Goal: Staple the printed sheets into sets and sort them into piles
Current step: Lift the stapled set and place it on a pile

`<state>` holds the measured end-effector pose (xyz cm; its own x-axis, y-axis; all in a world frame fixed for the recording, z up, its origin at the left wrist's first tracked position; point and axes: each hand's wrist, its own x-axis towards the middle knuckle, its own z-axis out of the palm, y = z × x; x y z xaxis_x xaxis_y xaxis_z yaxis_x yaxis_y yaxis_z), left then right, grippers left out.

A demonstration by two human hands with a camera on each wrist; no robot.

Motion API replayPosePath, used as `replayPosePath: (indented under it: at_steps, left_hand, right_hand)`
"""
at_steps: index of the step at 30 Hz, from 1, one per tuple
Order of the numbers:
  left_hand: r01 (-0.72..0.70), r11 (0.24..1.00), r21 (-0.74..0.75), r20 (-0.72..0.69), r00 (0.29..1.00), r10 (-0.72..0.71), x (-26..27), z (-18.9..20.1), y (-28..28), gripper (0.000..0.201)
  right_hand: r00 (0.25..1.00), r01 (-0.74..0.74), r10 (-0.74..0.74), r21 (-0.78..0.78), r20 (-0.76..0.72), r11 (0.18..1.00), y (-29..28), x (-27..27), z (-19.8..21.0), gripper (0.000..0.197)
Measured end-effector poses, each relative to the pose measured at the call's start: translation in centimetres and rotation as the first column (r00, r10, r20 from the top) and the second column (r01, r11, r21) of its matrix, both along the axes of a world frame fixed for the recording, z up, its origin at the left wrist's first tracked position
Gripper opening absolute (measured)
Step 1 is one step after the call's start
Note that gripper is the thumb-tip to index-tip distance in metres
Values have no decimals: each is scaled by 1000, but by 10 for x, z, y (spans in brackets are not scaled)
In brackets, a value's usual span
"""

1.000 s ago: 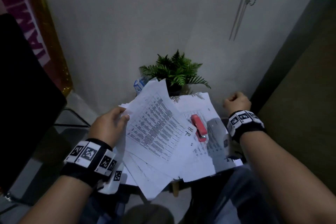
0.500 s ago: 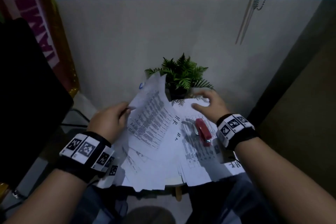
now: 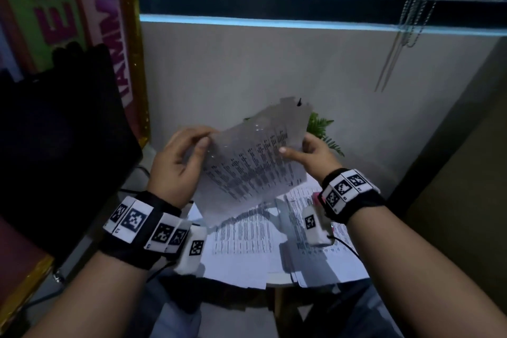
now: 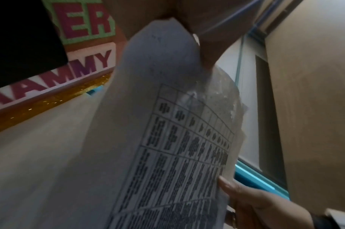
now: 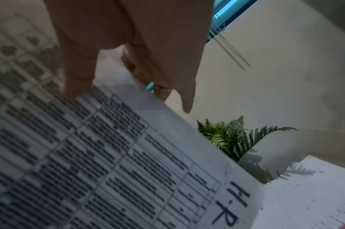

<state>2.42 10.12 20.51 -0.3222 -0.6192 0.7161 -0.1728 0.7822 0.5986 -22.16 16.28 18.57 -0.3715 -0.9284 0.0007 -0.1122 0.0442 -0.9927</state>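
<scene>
I hold a printed sheet (image 3: 252, 162) with a table of text up in the air between both hands. My left hand (image 3: 189, 145) pinches its left edge. My right hand (image 3: 299, 149) grips its right edge, thumb on the printed face. The same sheet (image 4: 167, 139) fills the left wrist view, and the sheet (image 5: 128, 162) in the right wrist view bears handwritten "H.P" by its edge. More printed sheets (image 3: 260, 244) lie spread on the small table below. The red stapler (image 3: 317, 196) shows only as a sliver behind my right wristband.
A small green fern (image 3: 322, 129) stands at the table's back, behind the held sheet, against a pale wall. A dark chair back (image 3: 55, 132) and a colourful framed sign (image 3: 82, 8) are at the left. Blind chains (image 3: 406, 22) hang at upper right.
My left hand lifted the sheet off the table. My right hand left the spot near the stapler and fern and took the sheet's right edge. The view tilted up.
</scene>
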Motion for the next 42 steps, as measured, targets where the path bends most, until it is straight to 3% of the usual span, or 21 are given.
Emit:
replayPosePath:
  at_steps: [1,3,5,7,8,12,14,18,22,25,29,31,33,35,37,38,40,42]
  left_hand:
    - [4,998,68,-64,998,1,3,-3,-1,22]
    - [11,953,303,-172,984,43,5,-13,-4,57]
    - [26,811,584,-160,984,84,4,-28,-9,92]
    - [62,678,732,-140,988,61,1,-47,-12,93]
    - [33,667,744,-106,992,69,-1,-55,-12,80]
    - [-113,759,641,-42,982,182,-15,-62,-6,25]
    - [-154,788,596,-39,975,221,-20,-55,-2,16]
    - [-110,765,635,-39,984,173,-29,-51,8,20]
    - [-117,739,664,-2,987,159,-33,-63,9,42]
    - [-135,718,683,-2,982,187,-34,-66,6,42]
    - [-54,682,730,-77,984,160,-35,-68,-2,44]
    - [-67,667,742,-13,993,114,-38,-73,-4,43]
    - [-166,685,710,111,986,124,-39,-72,-5,37]
    - [-270,743,613,179,963,202,-35,-63,-10,31]
    - [-341,841,419,249,934,255,-28,-47,-20,25]
    - [-351,885,307,316,914,253,-25,-39,-25,23]
    - [-297,948,113,465,859,213,-23,-25,-31,24]
    - [-188,982,11,567,810,149,-27,-17,-30,26]
  right_hand:
    - [1000,12,-12,-24,8,1000,2,0,0,27]
    - [997,65,-62,-73,38,995,6,2,-1,15]
    - [992,116,-109,-109,62,987,8,4,-5,13]
    - [990,132,-125,-107,71,986,12,6,-10,11]
    - [990,127,-119,-112,77,985,14,8,-12,15]
    - [983,169,-155,-140,100,976,20,15,-24,24]
    - [974,215,-201,-143,106,966,20,16,-31,29]
    - [971,226,-216,-95,98,970,21,23,-45,44]
    - [977,214,-213,-85,25,973,17,31,-52,32]
    - [974,225,-223,-95,28,970,15,34,-49,34]
    - [968,240,-225,-144,112,960,11,37,-47,36]
    - [976,212,-203,-115,83,970,8,38,-50,37]
    - [975,220,-219,-82,23,972,4,38,-50,43]
    - [929,330,-348,-142,-124,933,4,34,-41,67]
    - [798,427,-512,-302,-318,853,6,26,-25,92]
    - [726,400,-540,-377,-426,835,7,23,-17,99]
    - [610,237,-462,-408,-643,882,7,22,-3,105]
    - [589,92,-271,-270,-761,959,3,27,1,98]
